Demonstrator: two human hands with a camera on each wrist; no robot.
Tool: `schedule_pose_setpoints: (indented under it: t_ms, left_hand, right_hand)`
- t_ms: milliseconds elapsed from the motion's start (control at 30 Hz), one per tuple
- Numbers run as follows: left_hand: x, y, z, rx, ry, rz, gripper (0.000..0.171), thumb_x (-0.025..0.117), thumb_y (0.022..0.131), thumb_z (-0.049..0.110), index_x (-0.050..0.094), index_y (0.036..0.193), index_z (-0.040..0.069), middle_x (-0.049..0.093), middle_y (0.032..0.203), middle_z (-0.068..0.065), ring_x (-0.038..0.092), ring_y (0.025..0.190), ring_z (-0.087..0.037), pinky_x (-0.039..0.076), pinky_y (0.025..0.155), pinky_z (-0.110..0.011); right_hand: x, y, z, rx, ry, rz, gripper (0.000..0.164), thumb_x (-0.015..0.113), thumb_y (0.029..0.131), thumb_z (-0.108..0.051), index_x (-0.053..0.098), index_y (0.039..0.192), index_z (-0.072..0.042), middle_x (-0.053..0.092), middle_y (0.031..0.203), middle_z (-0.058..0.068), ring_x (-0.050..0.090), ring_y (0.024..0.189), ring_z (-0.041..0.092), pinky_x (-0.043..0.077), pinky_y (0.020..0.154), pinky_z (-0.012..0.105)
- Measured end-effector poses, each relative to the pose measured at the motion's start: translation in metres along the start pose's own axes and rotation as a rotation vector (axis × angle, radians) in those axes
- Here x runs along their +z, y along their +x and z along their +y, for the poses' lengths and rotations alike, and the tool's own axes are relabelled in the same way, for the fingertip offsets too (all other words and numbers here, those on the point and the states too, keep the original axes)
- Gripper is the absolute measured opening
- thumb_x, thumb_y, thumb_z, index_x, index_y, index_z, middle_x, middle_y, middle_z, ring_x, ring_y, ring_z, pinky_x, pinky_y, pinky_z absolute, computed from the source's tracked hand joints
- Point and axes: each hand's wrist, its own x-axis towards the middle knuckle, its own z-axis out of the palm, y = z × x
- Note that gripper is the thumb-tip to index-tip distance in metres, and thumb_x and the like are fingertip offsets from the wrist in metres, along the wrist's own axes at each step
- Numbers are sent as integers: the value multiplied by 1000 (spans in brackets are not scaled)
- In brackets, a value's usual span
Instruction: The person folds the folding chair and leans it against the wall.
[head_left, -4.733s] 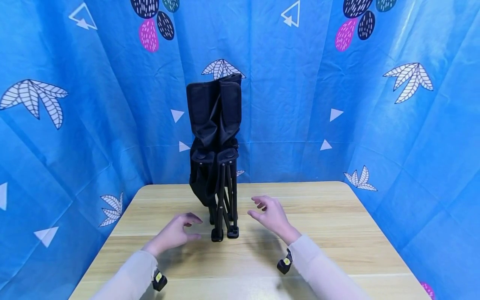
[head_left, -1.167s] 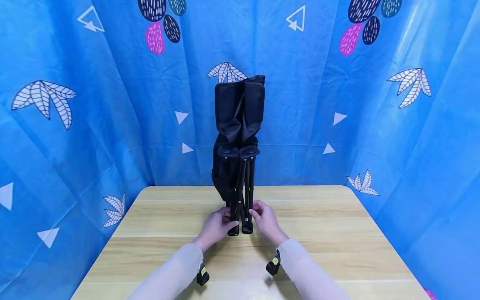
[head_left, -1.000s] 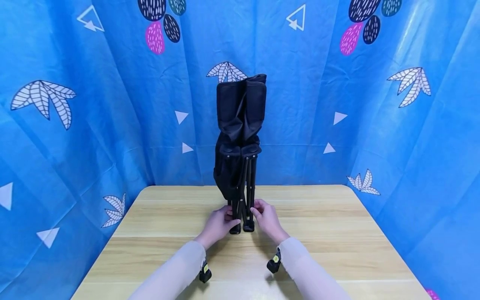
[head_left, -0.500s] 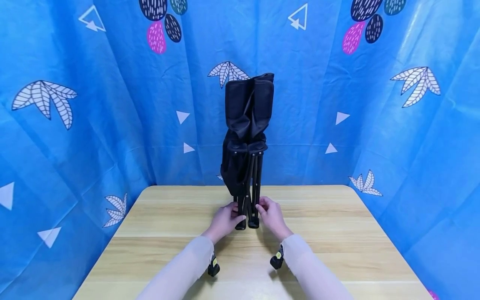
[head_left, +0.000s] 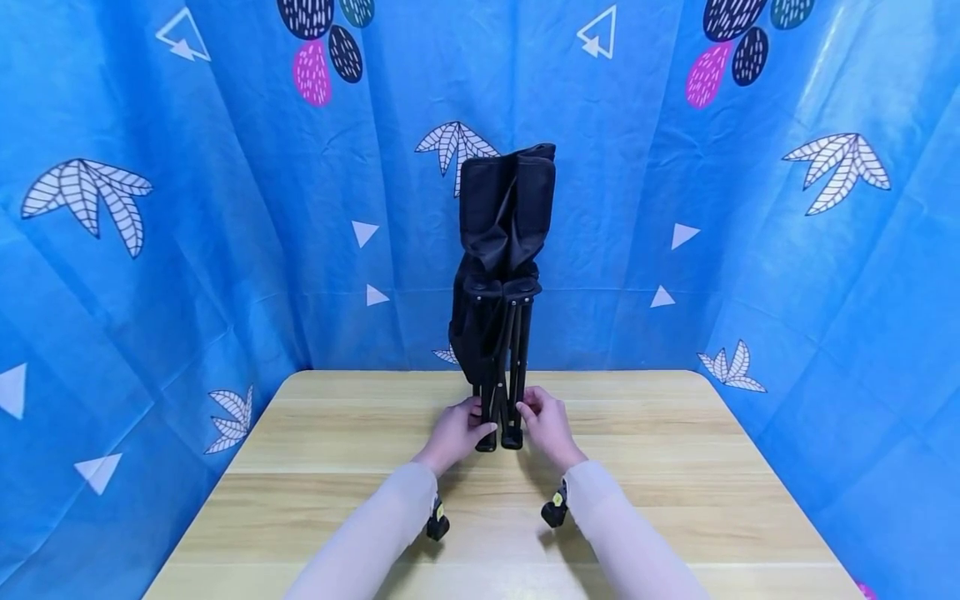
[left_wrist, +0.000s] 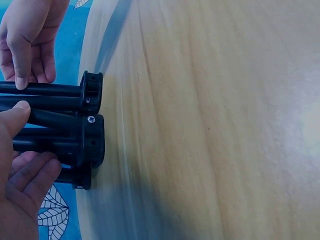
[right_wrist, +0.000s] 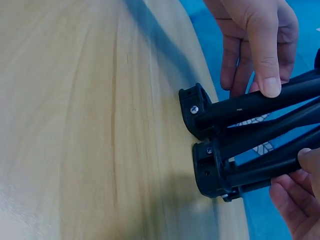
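A folded black camping chair [head_left: 491,242] stands upright at the middle of the table, fabric bunched at the top and thin legs below. Low on its left legs, my left hand [head_left: 452,432] grips with the thumb in front and fingers behind. My right hand [head_left: 550,423] holds the right legs between thumb and fingers, just above the feet. In the left wrist view, black plastic feet [left_wrist: 94,140] with screws cap the tubes, and the left thumb lies across one tube. The right wrist view shows the right fingers [right_wrist: 292,200] under a leg tube.
The wooden table [head_left: 300,533] has rounded far corners. Directly behind its far edge hangs a blue patterned curtain [head_left: 600,192], which also runs along both sides. A small black wrist camera [head_left: 438,521] hangs under the left sleeve, another camera [head_left: 554,508] under the right.
At first both hands were apart from the chair; they have since taken hold of its lower legs. Over the last second, chair and hands have shifted right and slightly away toward the curtain.
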Motion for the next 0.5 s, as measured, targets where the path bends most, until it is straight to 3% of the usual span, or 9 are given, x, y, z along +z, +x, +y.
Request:
schedule_pose_setpoints:
  t_ms: [267, 500]
  left_hand:
    - [2, 8, 1, -18, 9, -8, 32, 78, 102, 20, 68, 127, 2, 80, 112, -14, 80, 101, -27, 66, 91, -40]
    - [2, 16, 0, -7, 9, -6, 33, 79, 101, 18, 68, 126, -2, 80, 110, -17, 80, 100, -30, 65, 91, -42]
  right_hand:
    - [-1, 7, 2, 8, -25, 3, 10, 72, 103, -4, 72, 112, 1, 78, 104, 16, 73, 93, 25, 63, 88, 43]
    - [1, 14, 4, 6, -43, 20, 10, 72, 103, -2, 73, 112, -1, 79, 101, 15, 72, 88, 22, 62, 82, 37]
